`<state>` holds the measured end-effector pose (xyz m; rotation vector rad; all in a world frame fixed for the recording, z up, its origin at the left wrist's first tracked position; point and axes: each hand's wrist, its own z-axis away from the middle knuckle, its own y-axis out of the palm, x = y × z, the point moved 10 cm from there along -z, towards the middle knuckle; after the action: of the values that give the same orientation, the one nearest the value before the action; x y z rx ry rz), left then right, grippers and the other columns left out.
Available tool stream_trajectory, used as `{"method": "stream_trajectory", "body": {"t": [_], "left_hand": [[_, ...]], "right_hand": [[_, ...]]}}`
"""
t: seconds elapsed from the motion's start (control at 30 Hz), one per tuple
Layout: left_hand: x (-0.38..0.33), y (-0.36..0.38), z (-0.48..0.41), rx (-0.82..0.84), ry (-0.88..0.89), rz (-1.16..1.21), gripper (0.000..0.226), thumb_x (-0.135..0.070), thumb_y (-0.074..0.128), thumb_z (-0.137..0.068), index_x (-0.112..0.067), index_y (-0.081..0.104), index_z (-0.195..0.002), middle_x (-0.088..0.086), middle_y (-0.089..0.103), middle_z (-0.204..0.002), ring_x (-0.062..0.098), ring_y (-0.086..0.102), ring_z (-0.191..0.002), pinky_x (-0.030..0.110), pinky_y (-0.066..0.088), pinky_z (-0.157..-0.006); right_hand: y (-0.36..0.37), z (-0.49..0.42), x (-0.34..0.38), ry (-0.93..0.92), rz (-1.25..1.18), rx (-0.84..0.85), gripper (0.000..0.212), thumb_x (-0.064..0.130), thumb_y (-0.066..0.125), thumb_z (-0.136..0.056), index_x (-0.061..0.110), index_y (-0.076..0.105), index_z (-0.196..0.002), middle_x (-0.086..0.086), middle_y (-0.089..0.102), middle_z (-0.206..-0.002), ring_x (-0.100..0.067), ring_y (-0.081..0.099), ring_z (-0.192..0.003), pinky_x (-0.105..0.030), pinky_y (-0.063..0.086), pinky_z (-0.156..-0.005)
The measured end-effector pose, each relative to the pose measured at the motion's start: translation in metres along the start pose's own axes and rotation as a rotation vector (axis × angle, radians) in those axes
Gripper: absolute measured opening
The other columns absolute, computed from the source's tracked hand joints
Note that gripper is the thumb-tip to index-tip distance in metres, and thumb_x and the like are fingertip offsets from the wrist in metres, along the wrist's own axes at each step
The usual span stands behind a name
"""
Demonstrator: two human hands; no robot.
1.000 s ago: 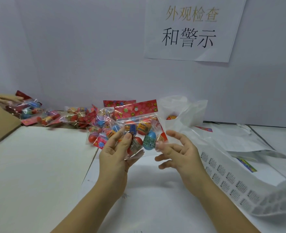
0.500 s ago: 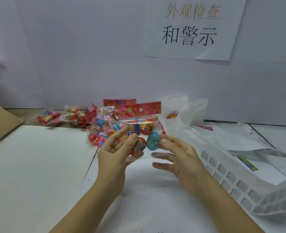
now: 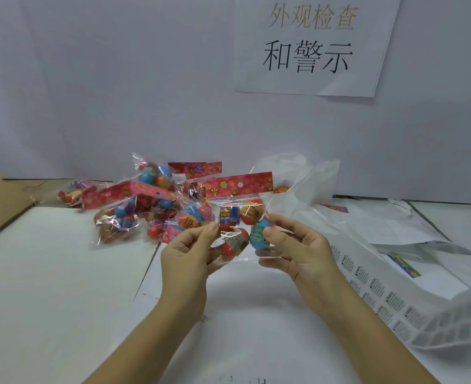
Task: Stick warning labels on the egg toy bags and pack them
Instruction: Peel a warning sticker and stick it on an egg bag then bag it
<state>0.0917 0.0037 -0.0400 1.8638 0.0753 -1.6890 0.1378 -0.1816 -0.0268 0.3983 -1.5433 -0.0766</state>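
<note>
Above the table centre, held bag: egg toy bag [image 3: 234,217] hangs upright between both hands, red flowered header card [image 3: 240,184] on top, lifted clear of the white table [image 3: 49,273].
Left hand: left hand [image 3: 186,254] pinches the film at the bag's left edge, thumb against forefinger, other fingers curled behind.
Right hand: right hand [image 3: 298,250] grips the lower right corner, thumb pressed on the blue egg [image 3: 259,235] through the film, fingers curled behind.
Label status: no warning label I can make out on the clear face; the only print showing is the red egg [image 3: 235,242]'s own wrap.
Label sheet: label sheet [image 3: 367,286] lies beside the right forearm, with rows of small printed stickers and its near end curling up.
Pile: more egg toy bags [image 3: 134,206] are heaped behind the left hand, near the wall.
Packing bag: white plastic bag [image 3: 306,184] stands open just behind the held bag.
Risk: both hands are busy, so one must let go to peel a sticker. On a single pinch of slick film the bag could swing or slip.
Risk, sticking: eggs bulge and roll under the film, so a sticker pressed over them would likely wrinkle or bridge.
Materials: crinkly glossy cellophane, hard smooth oval eggs, stiff flat card header, thin limp backing paper.
</note>
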Motion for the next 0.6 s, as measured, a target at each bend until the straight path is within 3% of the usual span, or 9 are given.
{"method": "stream_trajectory", "body": {"t": [0.1,0.2,0.3,0.4,0.5,0.6], "left_hand": [[-0.016,-0.001,0.007,-0.039,0.171,-0.146,0.008,-0.021,0.067,-0.086,-0.019,0.071,-0.079,-0.007,0.075,-0.075,0.015,0.074,-0.074,0.018,0.055,-0.055],[-0.035,0.005,0.023,-0.025,0.359,-0.236,0.007,-0.027,0.065,-0.081,-0.024,0.071,-0.083,-0.010,0.075,-0.076,0.012,0.073,-0.074,0.019,0.057,-0.061],[-0.039,0.019,0.039,0.094,0.474,-0.276,0.005,-0.026,0.072,-0.086,-0.029,0.074,-0.090,-0.007,0.076,-0.086,0.014,0.073,-0.081,0.025,0.059,-0.071],[-0.040,0.030,0.050,0.168,0.549,-0.348,0.013,-0.036,0.064,-0.084,-0.033,0.073,-0.093,-0.011,0.076,-0.092,0.012,0.071,-0.089,0.024,0.056,-0.078],[-0.046,0.019,0.046,0.086,0.573,-0.306,0.017,-0.037,0.063,-0.080,-0.031,0.072,-0.093,-0.007,0.074,-0.089,0.015,0.067,-0.084,0.026,0.053,-0.075],[-0.049,0.002,0.031,-0.034,0.495,-0.277,0.035,-0.033,0.082,-0.071,-0.038,0.063,-0.101,-0.023,0.066,-0.092,0.001,0.060,-0.085,0.017,0.050,-0.076]], "right_hand": [[-0.007,0.003,0.008,-0.105,0.191,-0.106,0.043,0.013,0.076,-0.078,0.027,0.059,-0.115,0.002,0.071,-0.098,-0.016,0.071,-0.085,-0.027,0.058,-0.060],[0.005,0.012,0.026,-0.285,0.425,-0.090,0.031,0.025,0.074,-0.083,0.041,0.059,-0.105,0.020,0.068,-0.095,-0.001,0.065,-0.090,-0.016,0.053,-0.071],[0.035,0.020,0.018,-0.236,0.324,0.153,0.041,0.043,0.074,-0.072,0.042,0.060,-0.111,0.021,0.068,-0.108,-0.001,0.064,-0.102,-0.016,0.052,-0.081],[0.041,0.021,0.011,-0.163,0.212,0.203,0.060,0.043,0.080,-0.072,0.030,0.056,-0.125,0.008,0.068,-0.116,-0.012,0.065,-0.109,-0.030,0.054,-0.089],[0.034,0.018,0.015,-0.144,0.106,0.152,0.035,0.023,0.068,-0.082,0.021,0.062,-0.117,-0.003,0.073,-0.104,-0.022,0.071,-0.096,-0.034,0.060,-0.074],[0.026,0.013,0.013,-0.093,0.015,0.102,0.025,0.016,0.062,-0.085,0.022,0.066,-0.108,-0.002,0.074,-0.097,-0.022,0.072,-0.090,-0.030,0.059,-0.063]]}}
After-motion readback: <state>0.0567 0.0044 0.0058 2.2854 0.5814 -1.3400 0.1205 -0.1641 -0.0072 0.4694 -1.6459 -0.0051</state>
